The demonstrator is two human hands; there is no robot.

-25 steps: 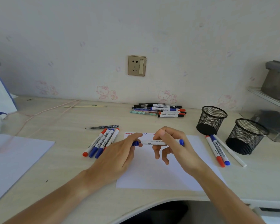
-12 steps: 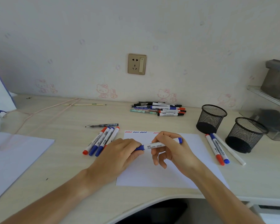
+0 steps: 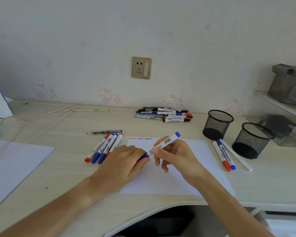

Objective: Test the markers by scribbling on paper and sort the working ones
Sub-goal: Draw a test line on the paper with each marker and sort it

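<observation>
- Four capped markers [image 3: 104,147] lie side by side on the surface just left of the test paper [image 3: 186,177], with a dark pen [image 3: 104,132] beyond them.
- The left hand [image 3: 121,165] rests on the paper's left part, its fingers curled round the blue cap [image 3: 143,155] of the marker under test.
- The blue marker [image 3: 164,143], level between the hands a second ago, now slants up and away, its blue tail end raised to the far right (a pulling posture); the cap looks ready to come off, though no gap shows yet.
- The right hand [image 3: 176,155] pinches the white barrel between thumb and forefinger, its other fingers loosely curled beneath.
- Red and blue squiggles [image 3: 140,138] run along the paper's far edge, so several tests are done; the next scribble should land beside them.
- Right of the paper lie three markers [image 3: 226,154], near two mesh cups [image 3: 236,132].
- An untested pile [image 3: 167,114] waits by the wall.
</observation>
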